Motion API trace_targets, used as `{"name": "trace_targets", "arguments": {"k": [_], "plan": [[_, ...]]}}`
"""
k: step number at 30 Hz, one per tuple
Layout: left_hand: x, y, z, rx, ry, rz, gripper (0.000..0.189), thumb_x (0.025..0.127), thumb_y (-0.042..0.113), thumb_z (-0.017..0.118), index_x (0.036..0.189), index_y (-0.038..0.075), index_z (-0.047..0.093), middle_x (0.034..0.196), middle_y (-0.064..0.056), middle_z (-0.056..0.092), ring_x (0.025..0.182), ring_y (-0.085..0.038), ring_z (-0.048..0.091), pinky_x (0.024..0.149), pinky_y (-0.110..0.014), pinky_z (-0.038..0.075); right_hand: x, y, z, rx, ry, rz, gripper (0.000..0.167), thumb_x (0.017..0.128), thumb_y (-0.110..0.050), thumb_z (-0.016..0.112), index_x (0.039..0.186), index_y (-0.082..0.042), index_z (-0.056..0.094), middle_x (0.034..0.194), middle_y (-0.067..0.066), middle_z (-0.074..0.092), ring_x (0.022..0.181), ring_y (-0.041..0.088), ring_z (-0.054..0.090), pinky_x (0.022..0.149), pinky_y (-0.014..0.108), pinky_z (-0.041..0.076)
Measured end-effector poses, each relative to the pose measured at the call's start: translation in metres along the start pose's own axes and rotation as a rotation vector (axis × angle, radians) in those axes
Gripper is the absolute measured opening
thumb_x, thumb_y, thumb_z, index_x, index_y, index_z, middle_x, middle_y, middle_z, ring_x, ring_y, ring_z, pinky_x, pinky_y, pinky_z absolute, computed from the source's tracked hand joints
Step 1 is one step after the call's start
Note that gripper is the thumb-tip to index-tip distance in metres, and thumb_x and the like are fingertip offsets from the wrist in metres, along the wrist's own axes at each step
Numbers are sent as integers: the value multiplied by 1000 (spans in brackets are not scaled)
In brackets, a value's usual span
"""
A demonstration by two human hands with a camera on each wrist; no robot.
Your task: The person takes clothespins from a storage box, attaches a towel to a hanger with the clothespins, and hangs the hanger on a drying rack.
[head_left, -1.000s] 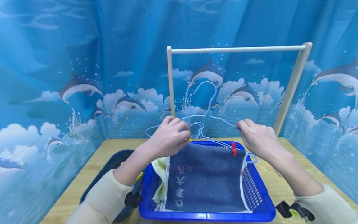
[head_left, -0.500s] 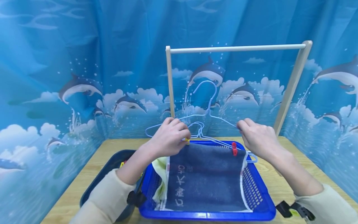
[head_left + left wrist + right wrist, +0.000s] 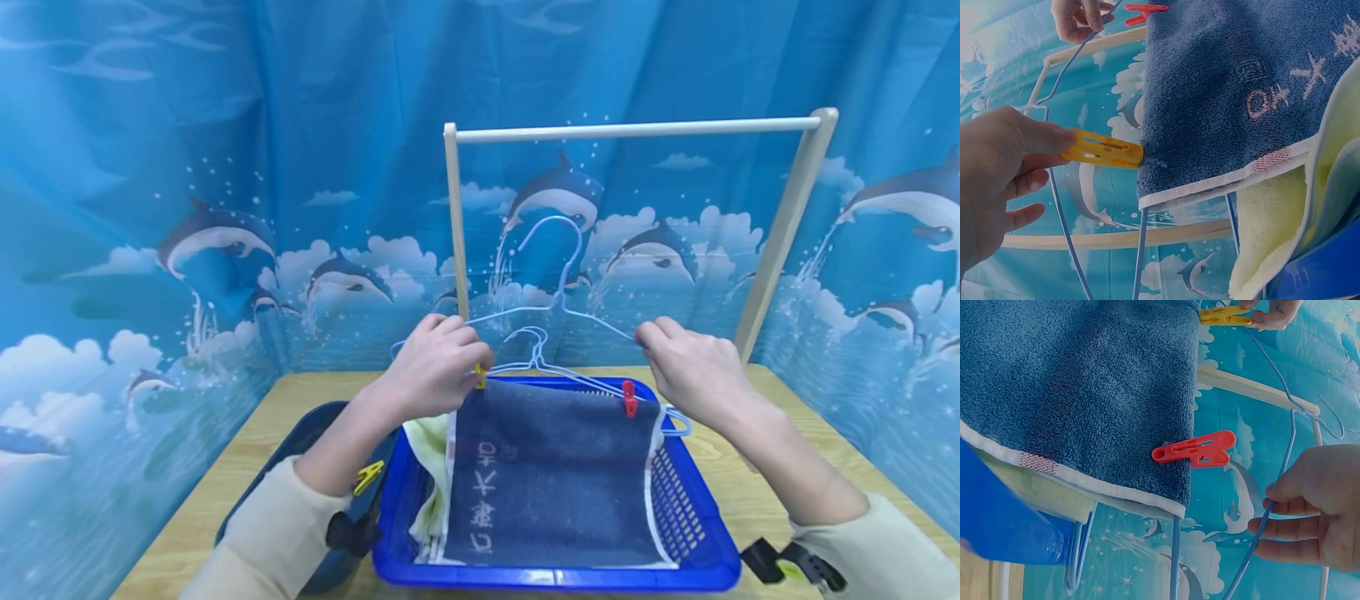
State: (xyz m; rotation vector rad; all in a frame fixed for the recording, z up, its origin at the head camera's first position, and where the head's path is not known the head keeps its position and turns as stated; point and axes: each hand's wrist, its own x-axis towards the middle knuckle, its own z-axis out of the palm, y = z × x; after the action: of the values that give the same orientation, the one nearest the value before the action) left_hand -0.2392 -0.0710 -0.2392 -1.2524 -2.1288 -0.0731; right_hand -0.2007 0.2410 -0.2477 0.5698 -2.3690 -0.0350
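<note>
A dark blue towel (image 3: 558,475) with a white border and pale lettering hangs folded over the bottom bar of a light blue wire hanger (image 3: 561,302). My left hand (image 3: 435,367) pinches a yellow clothespin (image 3: 1104,149) between thumb and finger. The clothespin's far end is at the towel's top edge, near its left corner. With my right hand (image 3: 693,371) I pinch the right sloping arm of the hanger. A red clothespin (image 3: 1194,450) is clipped on the towel's top edge towards the right.
Beneath the towel stands a blue plastic basket (image 3: 678,508) with a pale yellow towel (image 3: 431,475) and other blue hangers (image 3: 536,350). A dark bin (image 3: 262,467) with a yellow clothespin (image 3: 367,477) is at left. Behind rises a wooden rack (image 3: 637,131).
My left hand has shifted left along the towel's top edge with the yellow clothespin. My right hand, the hanger and the red clothespin have stayed nearly still.
</note>
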Motion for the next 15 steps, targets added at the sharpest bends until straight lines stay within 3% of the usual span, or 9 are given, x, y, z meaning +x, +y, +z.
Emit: {"name": "trace_targets", "arguments": {"k": [5, 15], "plan": [[-2, -2, 0, 12, 9, 15, 17, 75, 0, 65, 80, 16, 68, 78, 2, 61, 79, -19, 52, 79, -38, 41, -1, 0, -2, 8, -14, 3, 5, 86, -3, 58, 90, -4, 56, 81, 9, 58, 45, 13, 41, 36, 25, 28], [-4, -2, -1, 86, -3, 20, 16, 75, 0, 63, 75, 16, 67, 73, 3, 59, 75, -18, 52, 75, -36, 42, 0, 0, -2, 10, -10, -5, 7, 85, -1, 60, 90, -4, 56, 81, 9, 57, 44, 13, 40, 36, 25, 26]]}}
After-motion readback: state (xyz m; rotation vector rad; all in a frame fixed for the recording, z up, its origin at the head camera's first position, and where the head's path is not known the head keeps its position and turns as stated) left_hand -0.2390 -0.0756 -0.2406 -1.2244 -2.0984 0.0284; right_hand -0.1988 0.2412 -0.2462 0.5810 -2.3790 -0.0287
